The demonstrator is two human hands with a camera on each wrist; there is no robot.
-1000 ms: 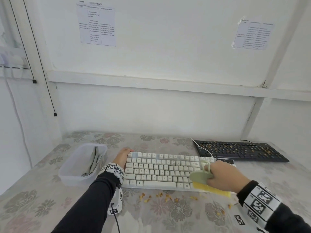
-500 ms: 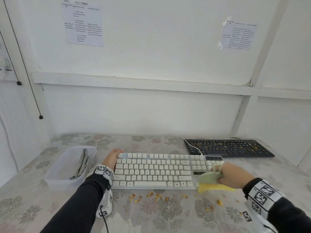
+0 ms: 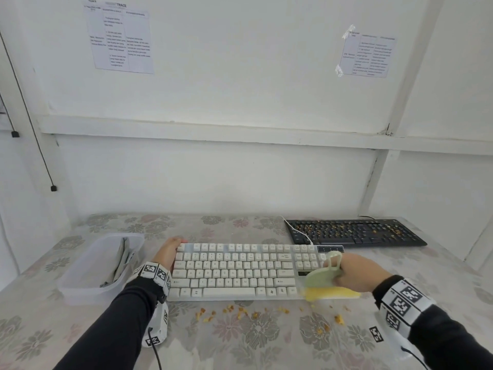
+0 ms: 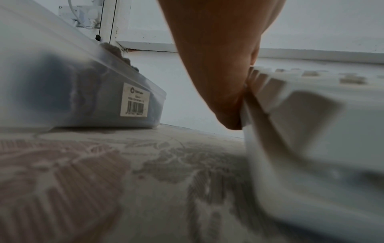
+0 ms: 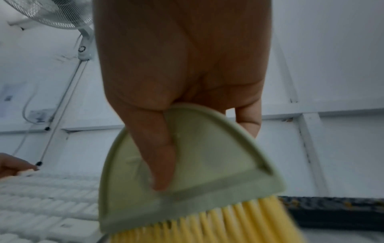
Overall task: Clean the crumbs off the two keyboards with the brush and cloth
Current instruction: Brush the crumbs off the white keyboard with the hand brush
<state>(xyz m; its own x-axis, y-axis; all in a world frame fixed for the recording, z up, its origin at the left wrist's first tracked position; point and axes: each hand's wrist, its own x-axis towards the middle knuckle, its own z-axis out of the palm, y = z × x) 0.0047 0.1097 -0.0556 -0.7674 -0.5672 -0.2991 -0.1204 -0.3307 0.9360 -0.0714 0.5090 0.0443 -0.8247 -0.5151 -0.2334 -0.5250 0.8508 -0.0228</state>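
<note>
A white keyboard (image 3: pixel 240 271) lies across the middle of the table. My left hand (image 3: pixel 168 252) grips its far left corner, and the palm presses the keyboard's edge (image 4: pixel 270 92) in the left wrist view. My right hand (image 3: pixel 354 273) holds a pale green brush (image 3: pixel 322 276) with yellow bristles (image 3: pixel 333 293) at the keyboard's front right corner; the thumb lies on the brush body (image 5: pixel 197 172). Orange crumbs (image 3: pixel 240 312) lie scattered on the table in front of the keyboard. A black keyboard (image 3: pixel 354 232) covered in crumbs sits at the back right. A grey cloth (image 3: pixel 120 260) lies in the plastic tub.
A clear plastic tub (image 3: pixel 88 279) stands left of the white keyboard, close to my left wrist. The table has a floral cover (image 3: pixel 253 340) and meets a white wall behind. A white cable (image 3: pixel 298 231) runs between the two keyboards. A fan (image 5: pixel 51 14) shows in the right wrist view.
My right hand has swept the brush rightward along the white keyboard's front edge to its right corner. More crumbs lie on the table in front. The left hand keeps its hold.
</note>
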